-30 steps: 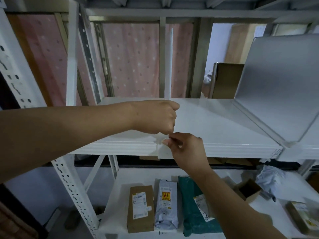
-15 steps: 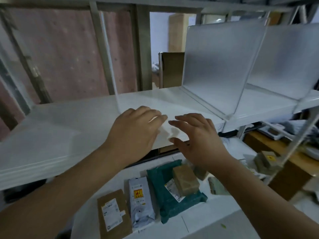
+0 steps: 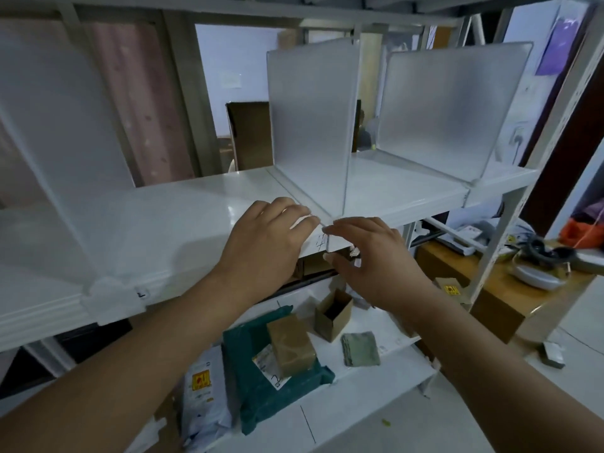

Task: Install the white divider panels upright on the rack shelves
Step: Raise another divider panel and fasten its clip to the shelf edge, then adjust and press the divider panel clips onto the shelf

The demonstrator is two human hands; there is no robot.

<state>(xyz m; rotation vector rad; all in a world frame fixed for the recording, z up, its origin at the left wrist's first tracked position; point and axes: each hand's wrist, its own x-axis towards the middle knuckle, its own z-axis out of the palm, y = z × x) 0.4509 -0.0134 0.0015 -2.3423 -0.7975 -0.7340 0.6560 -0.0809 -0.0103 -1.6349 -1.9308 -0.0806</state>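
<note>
Three frosted white divider panels stand upright on the white rack shelf [image 3: 202, 204]: a blurred one at the left [image 3: 55, 125], a middle one [image 3: 310, 125] and a right one [image 3: 454, 109]. My left hand [image 3: 264, 243] lies palm down on the shelf's front edge, just left of the middle panel's foot, holding nothing. My right hand [image 3: 372, 259] is at the panel's white front clip [image 3: 328, 245], with the forefinger on top of it and the thumb under it, over the shelf lip.
The lower shelf [image 3: 359, 416] carries a green mailer bag [image 3: 255, 371], a brown box [image 3: 291, 344], a small open carton [image 3: 333, 313] and a white parcel [image 3: 206, 400]. A perforated rack upright [image 3: 510, 204] rises at the right. Beyond it is a cluttered wooden bench [image 3: 496, 289].
The view has swung right. Both hands left the left divider's front foot, moved open along the shelf edge, and now sit at the middle divider's front clip.
</note>
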